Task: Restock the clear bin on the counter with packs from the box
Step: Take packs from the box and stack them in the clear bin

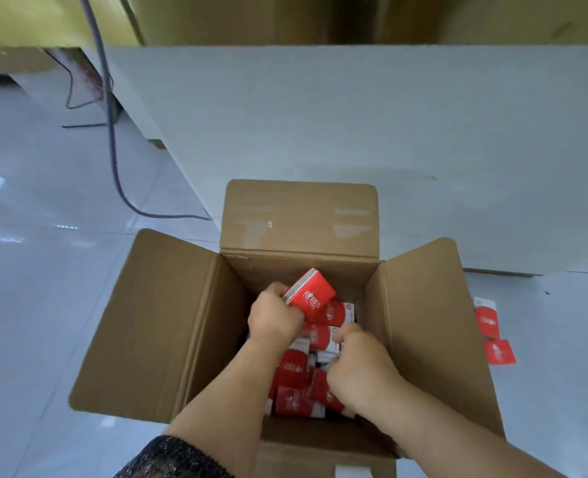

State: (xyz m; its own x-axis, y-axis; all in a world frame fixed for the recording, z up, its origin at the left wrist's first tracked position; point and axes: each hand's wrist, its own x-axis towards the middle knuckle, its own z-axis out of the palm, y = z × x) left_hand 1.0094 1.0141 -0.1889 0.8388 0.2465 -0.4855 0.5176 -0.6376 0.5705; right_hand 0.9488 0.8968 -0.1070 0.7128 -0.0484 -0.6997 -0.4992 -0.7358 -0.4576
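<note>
Head view is showing the cardboard box (168,322) sitting open on the floor (44,305), flaps spread, before a white cabinet (354,115); a grey cable (114,150) is trailing at far left; two loose packs (492,336) are lying right of the box; the left hand (275,319) is gripping a raised pack (311,293) near the box's far wall; the right hand (361,367) is curling down among the jumbled packs (292,401), and I cannot tell whether it is grasping one.
</note>
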